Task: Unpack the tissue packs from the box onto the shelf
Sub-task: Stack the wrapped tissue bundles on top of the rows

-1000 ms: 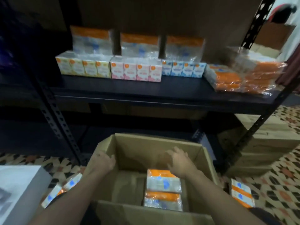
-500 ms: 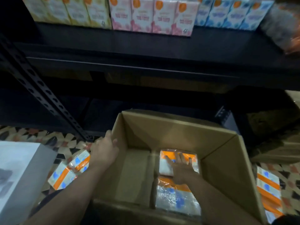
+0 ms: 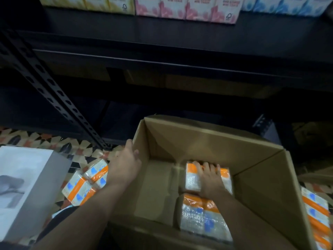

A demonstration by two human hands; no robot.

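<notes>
dim shelf (image 3: 162,42) above; right grip (image 3: 210,179) spreads over probably light, squashy tissue pack (image 3: 192,179), best clasped by its sides; left grip (image 3: 126,165) pinches box (image 3: 207,141) wall.

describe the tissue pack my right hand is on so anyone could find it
Look into the open cardboard box in front of the dark shelf. On its right side lie a near pack and a far pack; it is the far one, the only one under the right hand.

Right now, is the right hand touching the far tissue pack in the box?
Touching. Head view: the right hand lies on top of the far tissue pack, fingers spread across its orange band, no gap.
</notes>
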